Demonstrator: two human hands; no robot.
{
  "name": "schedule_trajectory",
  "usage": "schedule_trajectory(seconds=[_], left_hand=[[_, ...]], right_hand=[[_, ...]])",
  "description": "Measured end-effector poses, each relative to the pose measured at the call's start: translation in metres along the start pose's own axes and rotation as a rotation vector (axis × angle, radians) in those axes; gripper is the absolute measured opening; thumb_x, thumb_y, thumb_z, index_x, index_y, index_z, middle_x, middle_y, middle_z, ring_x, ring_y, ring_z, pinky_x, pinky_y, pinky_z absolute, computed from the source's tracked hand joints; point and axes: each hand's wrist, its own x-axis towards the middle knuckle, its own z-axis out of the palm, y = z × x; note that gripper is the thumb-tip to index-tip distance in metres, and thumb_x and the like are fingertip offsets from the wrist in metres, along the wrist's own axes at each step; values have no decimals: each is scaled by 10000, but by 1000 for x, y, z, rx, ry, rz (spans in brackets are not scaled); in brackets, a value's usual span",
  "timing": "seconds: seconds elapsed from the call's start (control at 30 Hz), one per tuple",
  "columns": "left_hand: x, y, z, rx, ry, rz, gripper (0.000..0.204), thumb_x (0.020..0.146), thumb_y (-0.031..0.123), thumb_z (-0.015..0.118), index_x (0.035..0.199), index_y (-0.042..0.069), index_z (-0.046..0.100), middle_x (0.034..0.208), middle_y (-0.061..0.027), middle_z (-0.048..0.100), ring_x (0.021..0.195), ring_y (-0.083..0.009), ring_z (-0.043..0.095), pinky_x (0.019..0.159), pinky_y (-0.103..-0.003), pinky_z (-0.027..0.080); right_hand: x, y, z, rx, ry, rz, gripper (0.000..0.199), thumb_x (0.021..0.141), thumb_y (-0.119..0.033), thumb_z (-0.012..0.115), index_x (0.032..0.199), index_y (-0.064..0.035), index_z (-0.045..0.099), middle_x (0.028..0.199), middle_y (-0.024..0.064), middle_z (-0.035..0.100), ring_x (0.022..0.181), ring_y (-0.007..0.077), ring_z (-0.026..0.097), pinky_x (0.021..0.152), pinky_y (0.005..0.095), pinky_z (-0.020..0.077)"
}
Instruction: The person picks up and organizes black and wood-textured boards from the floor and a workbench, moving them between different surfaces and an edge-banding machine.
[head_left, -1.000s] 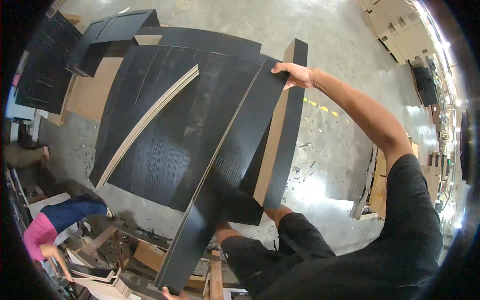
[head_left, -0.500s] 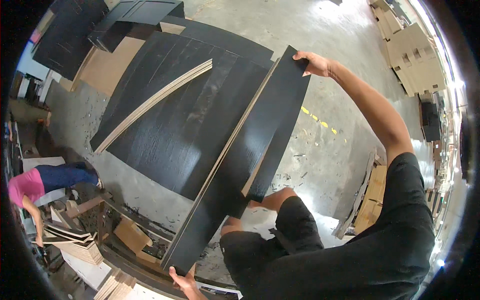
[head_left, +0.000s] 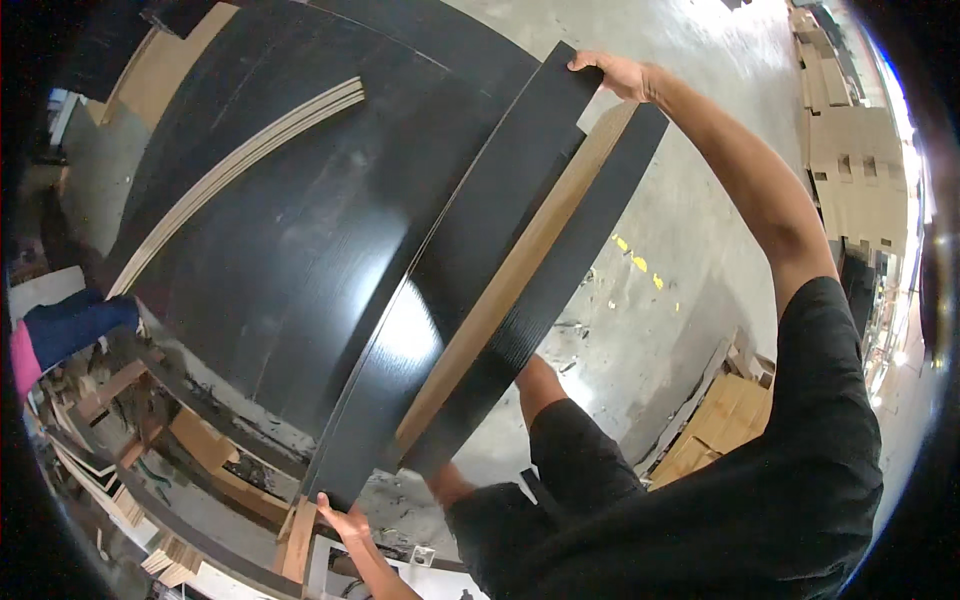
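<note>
Head cam: right hand [head_left: 618,78] grips the far end of a long, flat, glossy black board [head_left: 485,220], left hand [head_left: 347,524] holds its near end, lengthwise between them.

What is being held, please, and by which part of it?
A long black board: left hand grips its near end, right hand its far end.

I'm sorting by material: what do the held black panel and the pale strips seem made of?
Held black panel: probably wood board, painted or laminated; its flat face shines. Pale strips: likely unfinished plywood or fibreboard, given their matte tan look.
</note>
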Motion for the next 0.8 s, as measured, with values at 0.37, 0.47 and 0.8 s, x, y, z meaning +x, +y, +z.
schedule_trajectory(seconds=[0.37,0.47,0.8], left_hand=[[45,-57,100,-3,132,-209,812,790,498,817,1430,82,539,1422,-57,574,1324,-266,517,1172,-439,388],[44,-57,110,39,92,-215,803,787,501,816,1425,95,545,1418,-51,579,1324,-270,521,1168,-447,388],[35,-53,132,109,106,-216,884,753,490,814,1477,87,508,1454,-76,541,1340,-305,501,1149,-477,377]], right_hand=[[84,103,-93,-76,-53,190,402,871,-461,720,1146,-168,717,1131,-40,677,1069,139,571,1020,331,389],[96,114,-97,-49,-59,200,399,843,-449,727,1125,-167,722,1113,-36,694,1047,128,593,974,299,410],[96,119,-101,-40,-76,268,414,869,-390,701,1192,-134,731,1239,3,689,1164,175,570,1080,334,341]])
